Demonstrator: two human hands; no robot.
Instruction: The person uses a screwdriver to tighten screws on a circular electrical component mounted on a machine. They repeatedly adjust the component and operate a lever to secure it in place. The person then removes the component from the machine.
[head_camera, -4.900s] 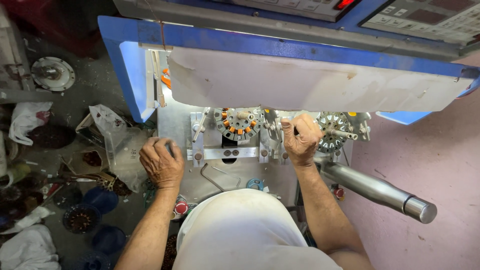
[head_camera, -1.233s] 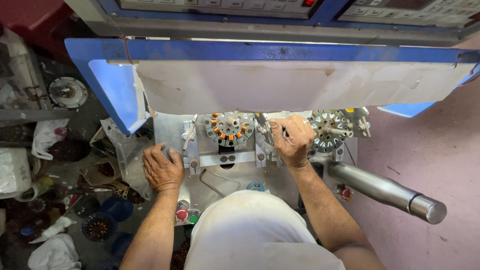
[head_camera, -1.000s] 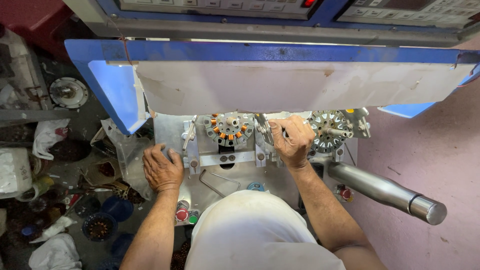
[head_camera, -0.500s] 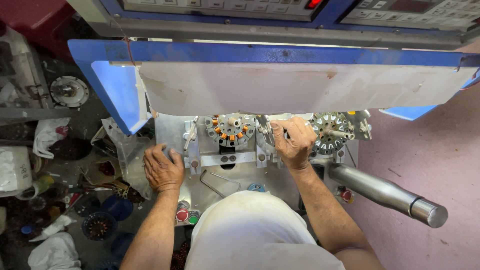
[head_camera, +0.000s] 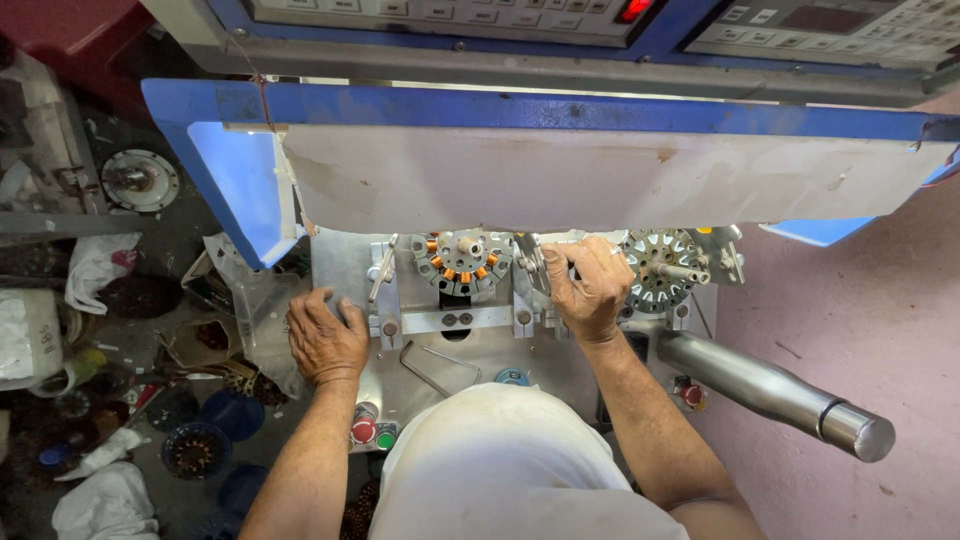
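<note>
Resting flat on the metal plate (head_camera: 345, 265), left hand (head_camera: 325, 338); right hand (head_camera: 590, 288) fingers clenched on a clamp lever (head_camera: 535, 262).

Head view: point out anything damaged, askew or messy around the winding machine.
The pale guard panel is stained and chipped along its lower edge. A bent wire lies loose on the metal plate between the hands. The floor at left is cluttered with spare stators and rags.
</note>
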